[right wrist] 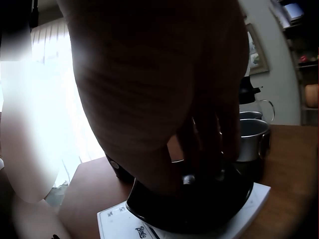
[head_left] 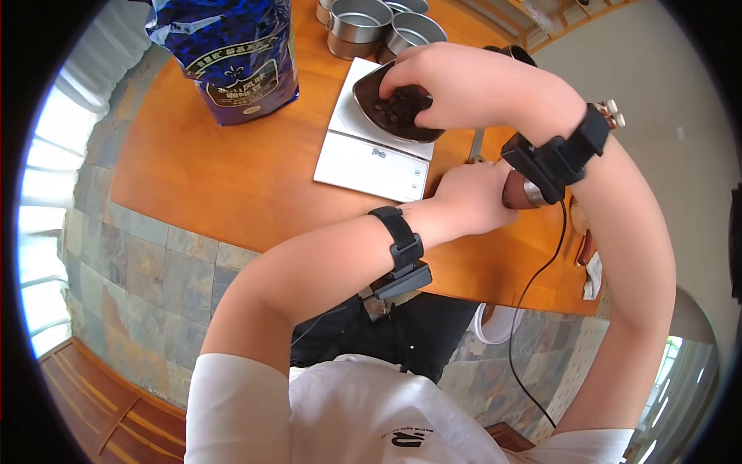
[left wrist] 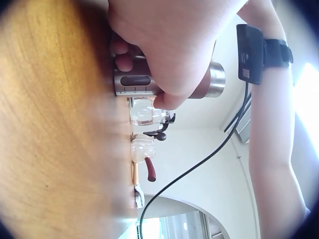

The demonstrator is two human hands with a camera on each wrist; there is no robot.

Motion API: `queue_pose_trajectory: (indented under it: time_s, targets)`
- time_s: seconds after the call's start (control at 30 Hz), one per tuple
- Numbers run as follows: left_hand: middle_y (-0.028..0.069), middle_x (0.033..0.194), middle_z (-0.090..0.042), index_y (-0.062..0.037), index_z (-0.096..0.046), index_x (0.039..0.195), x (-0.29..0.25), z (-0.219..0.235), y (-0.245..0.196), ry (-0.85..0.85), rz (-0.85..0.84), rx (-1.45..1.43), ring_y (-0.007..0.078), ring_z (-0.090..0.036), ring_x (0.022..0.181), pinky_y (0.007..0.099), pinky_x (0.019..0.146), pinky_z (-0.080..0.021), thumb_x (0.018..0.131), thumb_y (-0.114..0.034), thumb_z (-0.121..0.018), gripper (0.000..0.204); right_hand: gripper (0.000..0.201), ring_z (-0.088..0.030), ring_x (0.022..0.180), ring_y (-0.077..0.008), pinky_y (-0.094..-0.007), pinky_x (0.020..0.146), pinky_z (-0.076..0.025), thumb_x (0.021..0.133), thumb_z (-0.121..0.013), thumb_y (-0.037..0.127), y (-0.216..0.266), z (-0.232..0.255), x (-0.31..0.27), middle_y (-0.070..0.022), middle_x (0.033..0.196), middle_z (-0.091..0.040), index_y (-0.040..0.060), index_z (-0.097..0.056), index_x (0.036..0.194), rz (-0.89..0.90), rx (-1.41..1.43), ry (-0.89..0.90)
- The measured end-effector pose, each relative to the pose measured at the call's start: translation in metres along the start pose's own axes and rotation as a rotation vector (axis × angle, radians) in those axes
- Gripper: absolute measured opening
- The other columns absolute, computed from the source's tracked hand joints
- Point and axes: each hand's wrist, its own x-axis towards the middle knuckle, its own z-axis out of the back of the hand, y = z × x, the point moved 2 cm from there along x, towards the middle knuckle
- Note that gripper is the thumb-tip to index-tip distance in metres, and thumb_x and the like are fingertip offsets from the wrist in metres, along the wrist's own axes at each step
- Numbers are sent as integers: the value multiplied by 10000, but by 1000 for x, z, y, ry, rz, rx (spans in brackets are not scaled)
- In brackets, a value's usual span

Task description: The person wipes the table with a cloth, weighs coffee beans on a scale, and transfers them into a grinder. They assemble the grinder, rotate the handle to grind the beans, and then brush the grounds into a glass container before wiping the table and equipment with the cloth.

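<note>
In the head view my right hand [head_left: 471, 85] reaches into a dark, glossy dish [head_left: 421, 139] of coffee beans [head_left: 402, 108]. Its thumb and index finger are apart, with beans showing between them. The dish sits on a white kitchen scale [head_left: 371, 166]. In the right wrist view the fingers point down into the dish [right wrist: 199, 219], their tips in deep shadow. My left hand [head_left: 475, 197] grips a brown cylindrical coffee grinder [left wrist: 199, 88] with steel ends and a slotted window. The grinder stands upright on the wooden table, beneath my right forearm.
A blue coffee bag [head_left: 232, 66] stands at the back left of the table [head_left: 193, 178]. Several metal cups [head_left: 355, 35] are grouped behind the scale. A glass pot [left wrist: 143, 112] and a red-handled glass vessel [left wrist: 143, 149] stand beyond the grinder. A black cable [head_left: 514, 325] hangs from my right wrist.
</note>
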Motion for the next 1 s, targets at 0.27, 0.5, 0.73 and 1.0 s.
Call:
queue_pose_trajectory:
  time_s: [0.27, 0.5, 0.73, 1.0]
  targets:
    - [87, 878, -693, -88, -640, 927, -1, 0, 2, -44, 8, -12, 279, -675, 891, 391, 766, -530, 740, -195, -733, 234, 312, -643, 898, -299, -380, 766, -532, 732, -687, 61, -6, -21, 23, -118, 988, -647, 50, -659, 1042, -70, 60, 110]
    - [49, 862, -706, -106, -659, 921, -1, 0, 2, 39, 21, -78, 256, -682, 862, 375, 753, -532, 747, -185, -727, 203, 212, -633, 781, -282, -371, 684, -516, 731, -673, 55, -3, -22, 28, -113, 830, -638, 39, -659, 942, -100, 105, 121]
    - [44, 870, -712, -115, -671, 919, 0, 0, 3, 40, 14, -72, 252, -684, 866, 375, 753, -533, 758, -194, -720, 186, 144, -655, 752, -280, -372, 666, -530, 742, -663, 51, 3, -17, 28, -124, 808, -688, 27, -696, 880, -105, 68, 97]
    - [80, 892, -703, -114, -643, 960, -1, 1, 2, 13, 21, -31, 283, -680, 882, 388, 765, -532, 751, -222, -729, 251, 179, -670, 741, -261, -348, 670, -539, 746, -674, 67, 4, 1, 20, -130, 831, -711, 20, -726, 910, -102, 94, 38]
